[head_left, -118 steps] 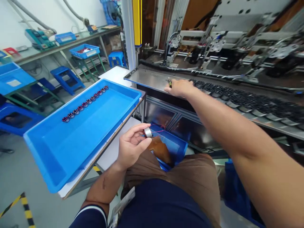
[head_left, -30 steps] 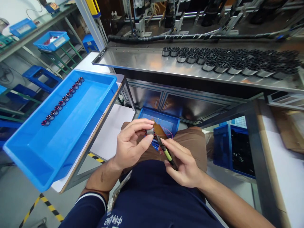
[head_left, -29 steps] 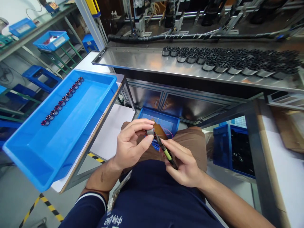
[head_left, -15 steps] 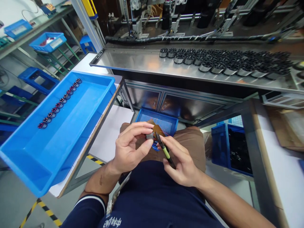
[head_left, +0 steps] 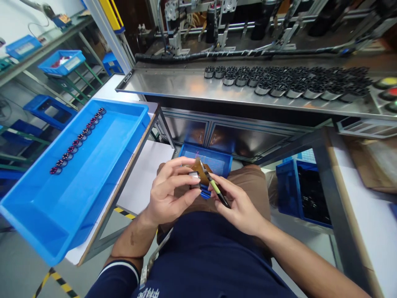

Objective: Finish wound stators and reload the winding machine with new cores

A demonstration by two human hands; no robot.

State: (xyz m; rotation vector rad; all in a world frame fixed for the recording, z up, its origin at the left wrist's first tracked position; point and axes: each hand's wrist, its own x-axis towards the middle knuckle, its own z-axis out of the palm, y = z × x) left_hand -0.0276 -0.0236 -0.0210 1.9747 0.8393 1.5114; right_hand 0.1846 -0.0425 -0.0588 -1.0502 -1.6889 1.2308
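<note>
left hand (head_left: 169, 192) is pinching a small metal ring (head_left: 194, 179); right hand (head_left: 240, 205) is gripping a green-handled tool (head_left: 214, 189) against it, blue tray (head_left: 46, 207) lying left, steel shelf (head_left: 173, 85) beyond.

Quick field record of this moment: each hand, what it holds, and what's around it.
left hand: pinches a small metal ring above the lap
right hand: grips a green-handled tool, tip close by the ring
small blue bin: just beyond both hands
blue tray: to the left, with a row of small dark parts along its far side
steel shelf: ahead, with rows of ring parts
</note>
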